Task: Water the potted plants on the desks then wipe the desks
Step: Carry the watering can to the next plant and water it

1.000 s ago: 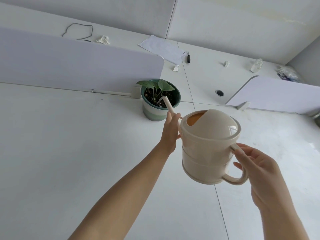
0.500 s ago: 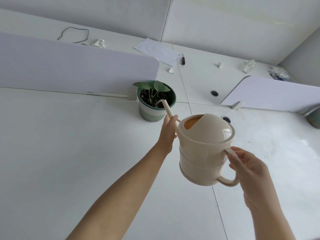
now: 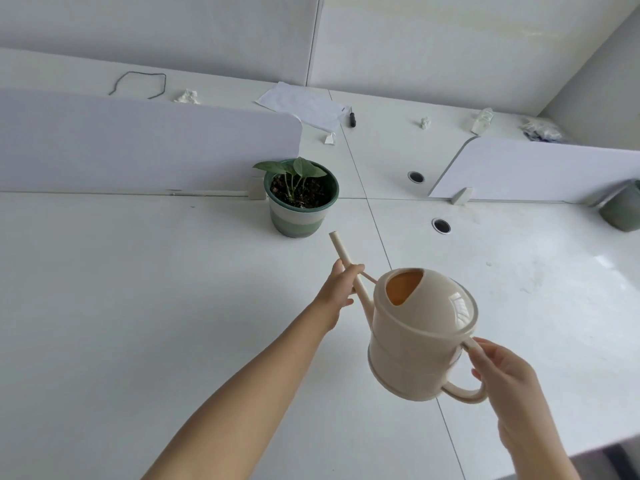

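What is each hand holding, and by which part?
Both hands hold the watering can: the left hand grips its spout, the right hand grips its handle.

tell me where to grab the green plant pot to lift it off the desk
Probably grip the plant pot by its striped wall just below the rim, from the near side. It narrows downward, so a grip catches there; the divider panel stands close behind-left, and leaves crowd the top.

Only one view is given, taken from the head and aimed forward and down. The desk (image 3: 138, 306) is seen close, with the wall (image 3: 450, 57) caught farther off.
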Tool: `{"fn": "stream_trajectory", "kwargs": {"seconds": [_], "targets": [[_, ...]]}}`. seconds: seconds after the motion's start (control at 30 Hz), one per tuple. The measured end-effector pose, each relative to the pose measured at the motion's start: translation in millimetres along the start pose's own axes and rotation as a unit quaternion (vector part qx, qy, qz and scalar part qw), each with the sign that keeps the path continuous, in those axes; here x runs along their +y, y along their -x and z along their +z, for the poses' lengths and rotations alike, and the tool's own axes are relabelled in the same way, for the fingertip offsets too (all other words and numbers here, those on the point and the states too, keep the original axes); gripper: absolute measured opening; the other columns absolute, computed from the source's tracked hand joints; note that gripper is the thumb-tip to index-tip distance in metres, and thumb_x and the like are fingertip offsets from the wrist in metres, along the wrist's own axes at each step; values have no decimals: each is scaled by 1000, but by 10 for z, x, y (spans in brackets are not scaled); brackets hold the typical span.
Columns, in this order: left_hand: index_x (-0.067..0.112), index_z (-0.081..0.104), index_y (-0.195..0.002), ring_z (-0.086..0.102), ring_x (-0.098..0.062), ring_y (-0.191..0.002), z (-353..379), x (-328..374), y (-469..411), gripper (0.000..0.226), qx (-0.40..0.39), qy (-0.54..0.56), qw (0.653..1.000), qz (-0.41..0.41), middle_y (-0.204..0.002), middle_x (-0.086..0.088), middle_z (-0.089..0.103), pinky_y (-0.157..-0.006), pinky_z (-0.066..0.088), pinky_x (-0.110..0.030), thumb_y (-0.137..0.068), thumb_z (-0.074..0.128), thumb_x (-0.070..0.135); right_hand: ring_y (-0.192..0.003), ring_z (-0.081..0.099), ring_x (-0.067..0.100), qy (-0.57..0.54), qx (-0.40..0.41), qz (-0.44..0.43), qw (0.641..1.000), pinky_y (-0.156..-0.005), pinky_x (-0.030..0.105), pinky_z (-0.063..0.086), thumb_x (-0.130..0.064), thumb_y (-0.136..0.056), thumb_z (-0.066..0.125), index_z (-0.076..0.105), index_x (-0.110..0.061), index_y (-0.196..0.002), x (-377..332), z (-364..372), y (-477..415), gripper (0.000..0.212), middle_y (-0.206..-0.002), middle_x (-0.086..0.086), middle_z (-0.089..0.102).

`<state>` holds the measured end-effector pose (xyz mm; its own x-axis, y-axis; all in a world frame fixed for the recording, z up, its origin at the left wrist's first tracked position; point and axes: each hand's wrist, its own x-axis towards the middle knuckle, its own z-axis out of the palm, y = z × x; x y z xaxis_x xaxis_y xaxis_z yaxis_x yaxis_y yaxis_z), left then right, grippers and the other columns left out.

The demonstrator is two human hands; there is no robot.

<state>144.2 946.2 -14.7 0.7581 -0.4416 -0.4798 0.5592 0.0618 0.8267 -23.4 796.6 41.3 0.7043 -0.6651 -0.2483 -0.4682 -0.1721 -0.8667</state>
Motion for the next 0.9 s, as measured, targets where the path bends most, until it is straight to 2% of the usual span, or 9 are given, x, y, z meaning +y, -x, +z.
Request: {"fn": "stream_trajectory", "kwargs": {"seconds": [0.07,0.13,0.2,0.3,0.43,0.6,0.8,0.9], "targets": [[23,34,-129,50,-25,-118,-22,-91,81,38,12,-8,1000,-7,-118,1,46,-97,35,-37,-93,41,33,-88,52,21,11,-4,14,1000,-82,35,40,-10,-89,54,61,5,-102,100,-9,28,21,-98,12,61],[25,36,-123,50,-24,-119,-53,-183,160,32,24,-14,1000,-8,-118,1,47,-95,36,-36,-93,41,33,-73,46,19,18,-14,25,999,-66,31,37,-7,-90,52,61,4,-95,192,-15,50,15,-82,10,56],[25,38,-122,50,-23,-118,-92,-261,246,31,39,-15,999,-7,-117,2,48,-93,36,-35,-92,42,33,-72,41,21,24,-25,29,999,-60,31,32,-4,-89,51,61,2,-88,282,-12,71,12,-76,9,52],[22,39,-128,50,-22,-117,-155,-344,366,37,62,-12,998,2,-110,6,49,-93,35,-35,-92,42,31,-85,48,21,21,-52,43,998,-68,31,34,-4,-89,52,62,4,-91,394,-4,112,13,-89,13,59],[22,36,-133,49,-22,-118,-266,-417,524,41,95,1,995,23,-117,5,48,-95,35,-36,-93,42,30,-83,49,19,17,-95,44,994,-67,24,35,-4,-89,52,61,-4,-81,495,11,127,12,-86,11,59],[21,41,-127,52,-22,-114,-486,-480,764,33,137,41,988,50,-118,2,52,-98,35,-39,-94,42,26,-96,53,21,30,-162,36,986,-76,25,40,-12,-90,53,60,-4,-101,622,109,116,15,-102,11,62],[20,46,-120,53,-24,-111,-813,-525,1057,26,208,91,972,66,-121,-5,51,-93,36,-37,-95,41,24,-96,53,16,74,-239,-8,968,-78,20,39,-12,-92,49,60,-7,-94,598,416,136,13,-118,8,56],[19,46,-120,54,-24,-110,-960,-562,1209,26,243,102,962,73,-121,-5,52,-92,38,-37,-95,41,23,-103,54,19,94,-272,-29,957,-81,21,39,-12,-92,47,59,-3,-96,573,569,133,15,-119,8,55]]}}
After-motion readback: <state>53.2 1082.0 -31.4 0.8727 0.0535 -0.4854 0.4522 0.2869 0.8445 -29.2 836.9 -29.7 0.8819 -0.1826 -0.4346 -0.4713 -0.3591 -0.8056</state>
